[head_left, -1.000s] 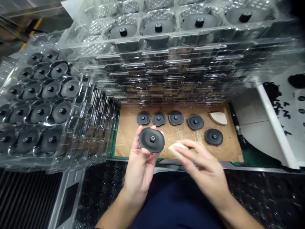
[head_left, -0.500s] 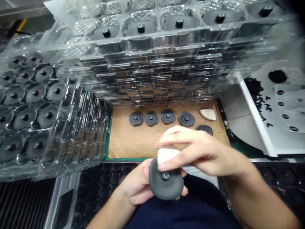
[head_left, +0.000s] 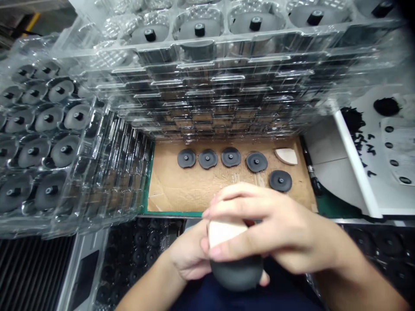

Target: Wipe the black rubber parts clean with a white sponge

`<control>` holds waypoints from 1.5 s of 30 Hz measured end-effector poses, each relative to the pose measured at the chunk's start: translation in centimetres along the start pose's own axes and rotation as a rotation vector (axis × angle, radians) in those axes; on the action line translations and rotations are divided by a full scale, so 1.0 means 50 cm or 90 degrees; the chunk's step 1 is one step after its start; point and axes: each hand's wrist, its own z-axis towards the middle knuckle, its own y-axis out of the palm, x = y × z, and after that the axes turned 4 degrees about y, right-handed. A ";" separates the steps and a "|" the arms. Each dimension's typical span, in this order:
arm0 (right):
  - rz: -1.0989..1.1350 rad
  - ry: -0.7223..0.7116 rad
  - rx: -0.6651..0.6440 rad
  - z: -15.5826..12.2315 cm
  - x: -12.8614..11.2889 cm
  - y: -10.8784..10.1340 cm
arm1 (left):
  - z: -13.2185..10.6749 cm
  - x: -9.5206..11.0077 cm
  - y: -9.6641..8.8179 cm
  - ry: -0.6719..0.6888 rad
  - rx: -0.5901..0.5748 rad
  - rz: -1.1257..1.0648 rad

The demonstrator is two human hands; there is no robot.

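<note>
Over my lap, my left hand point(head_left: 191, 250) is closed around a dark grey round disc point(head_left: 236, 276) from below and behind, with a fingertip showing at its right edge. My right hand point(head_left: 275, 220) grips a cream wedge-shaped pad point(head_left: 225, 231) between thumb and fingers. The pad rests against the upper part of the disc and, with the right hand, hides the disc's central stub. Ahead, several similar discs point(head_left: 231, 157) lie stub-up on a cardboard sheet point(head_left: 181, 194), the closest one point(head_left: 280, 180) just beyond my right hand. Another cream wedge point(head_left: 286, 156) lies at the sheet's far right.
A tall stack of clear plastic trays point(head_left: 220, 82) filled with discs stands behind the cardboard. A second stack point(head_left: 74, 172) rises at the left. To the right are a white divider point(head_left: 358, 162), a dark pen-like tool point(head_left: 311, 166) and a paper sheet point(head_left: 400, 147).
Both hands have come lower with the disc and pad. The pad and right hand now cover the disc's stub, and the nearest disc on the cardboard is uncovered.
</note>
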 end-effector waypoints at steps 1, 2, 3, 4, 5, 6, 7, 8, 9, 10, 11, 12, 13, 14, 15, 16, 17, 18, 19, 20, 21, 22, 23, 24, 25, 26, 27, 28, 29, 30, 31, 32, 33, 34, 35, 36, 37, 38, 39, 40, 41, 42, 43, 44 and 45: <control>0.002 0.024 0.003 -0.003 0.002 0.000 | 0.002 0.000 -0.003 -0.009 -0.020 -0.005; -0.015 0.064 0.006 -0.005 0.003 -0.001 | 0.003 -0.001 -0.005 -0.024 -0.055 -0.014; -0.042 0.105 0.009 -0.008 0.003 -0.001 | 0.004 -0.001 -0.008 -0.034 -0.090 -0.022; -0.065 0.126 0.010 -0.009 0.002 -0.001 | 0.006 -0.002 -0.009 -0.033 -0.112 -0.024; -0.070 0.116 0.014 -0.010 0.001 0.000 | 0.006 -0.002 -0.010 -0.032 -0.124 -0.020; -0.058 0.088 0.020 -0.010 0.000 0.001 | 0.007 -0.002 -0.011 -0.032 -0.131 -0.011; -0.035 0.054 0.028 -0.010 -0.001 0.003 | 0.007 -0.002 -0.011 -0.035 -0.134 0.000; -0.017 0.032 0.033 -0.011 -0.001 0.004 | 0.007 -0.001 -0.012 -0.037 -0.131 0.012; -0.012 0.036 0.035 -0.012 -0.001 0.004 | 0.006 0.001 -0.012 -0.031 -0.120 0.020; -0.026 0.066 0.035 -0.014 -0.002 0.004 | 0.005 0.002 -0.013 -0.019 -0.108 0.021; -0.056 0.110 0.037 -0.016 -0.002 0.004 | 0.004 0.003 -0.013 -0.009 -0.104 0.018; -0.087 0.145 0.039 -0.017 -0.004 0.005 | 0.002 0.003 -0.013 -0.002 -0.103 0.018; -0.105 0.154 0.042 -0.018 -0.005 0.005 | 0.001 0.004 -0.012 0.003 -0.096 0.017; -0.105 0.139 0.049 -0.018 -0.007 0.007 | 0.000 0.004 -0.010 0.007 -0.087 0.019; -0.091 0.111 0.058 -0.017 -0.008 0.009 | -0.001 0.004 -0.008 0.007 -0.077 0.029; -0.073 0.082 0.068 -0.017 -0.009 0.010 | -0.001 0.005 -0.007 0.005 -0.071 0.044; -0.060 0.067 0.075 -0.017 -0.010 0.011 | -0.001 0.006 -0.006 0.009 -0.065 0.060; -0.061 0.073 0.076 -0.018 -0.010 0.011 | 0.000 0.007 -0.006 0.017 -0.060 0.072; -0.078 0.101 0.077 -0.020 -0.011 0.011 | 0.000 0.008 -0.006 0.029 -0.060 0.077; -0.108 0.141 0.078 -0.022 -0.013 0.012 | 0.001 0.009 -0.006 0.040 -0.065 0.078; -0.139 0.173 0.082 -0.023 -0.015 0.013 | 0.002 0.010 -0.006 0.049 -0.066 0.074; -0.160 0.183 0.091 -0.023 -0.017 0.015 | 0.003 0.011 -0.005 0.057 -0.063 0.070; -0.165 0.173 0.106 -0.023 -0.018 0.019 | 0.003 0.011 -0.004 0.062 -0.060 0.070; -0.158 0.149 0.127 -0.022 -0.020 0.024 | 0.004 0.011 -0.004 0.068 -0.058 0.074; -0.146 0.123 0.147 -0.022 -0.020 0.028 | 0.004 0.010 -0.004 0.077 -0.055 0.079; -0.134 0.109 0.159 -0.022 -0.020 0.032 | 0.003 0.010 -0.005 0.090 -0.048 0.083; -0.131 0.118 0.163 -0.023 -0.019 0.035 | 0.003 0.009 -0.008 0.108 -0.035 0.080; -0.139 0.146 0.160 -0.024 -0.018 0.038 | 0.002 0.008 -0.012 0.129 -0.021 0.070; -0.157 0.180 0.155 -0.024 -0.018 0.040 | 0.001 0.006 -0.015 0.145 -0.007 0.053; -0.177 0.204 0.154 -0.024 -0.018 0.042 | 0.001 0.005 -0.019 0.156 0.003 0.035; -0.190 0.211 0.165 -0.021 -0.018 0.046 | 0.002 0.004 -0.021 0.163 0.008 0.020; -0.197 0.204 0.191 -0.017 -0.019 0.051 | 0.004 0.003 -0.023 0.171 0.011 0.010; -0.201 0.194 0.230 -0.013 -0.021 0.058 | 0.006 0.002 -0.023 0.184 0.010 0.001; -0.205 0.191 0.273 -0.009 -0.023 0.067 | 0.009 0.002 -0.022 0.202 0.012 -0.006; -0.209 0.206 0.311 -0.006 -0.026 0.078 | 0.012 0.003 -0.021 0.232 0.022 -0.013; -0.208 0.236 0.338 -0.006 -0.030 0.088 | 0.014 0.004 -0.019 0.269 0.040 -0.018; -0.194 0.275 0.351 -0.009 -0.033 0.098 | 0.016 0.005 -0.018 0.304 0.061 -0.022; -0.155 0.315 0.351 -0.015 -0.034 0.108 | 0.017 0.006 -0.016 0.332 0.082 -0.022; -0.084 0.348 0.343 -0.023 -0.034 0.117 | 0.018 0.006 -0.016 0.350 0.100 -0.019; 0.015 0.374 0.341 -0.033 -0.030 0.126 | 0.019 0.006 -0.016 0.363 0.114 -0.017; 0.128 0.402 0.358 -0.043 -0.023 0.134 | 0.019 0.005 -0.016 0.373 0.123 -0.015; 0.246 0.437 0.393 -0.051 -0.014 0.143 | 0.020 0.004 -0.017 0.380 0.129 -0.013; 0.361 0.480 0.437 -0.059 -0.003 0.152 | 0.020 0.003 -0.019 0.387 0.133 -0.009; 0.462 0.531 0.479 -0.064 0.009 0.162 | 0.021 0.002 -0.021 0.390 0.137 -0.004; 0.538 0.586 0.519 -0.067 0.020 0.171 | 0.021 0.001 -0.023 0.389 0.143 0.002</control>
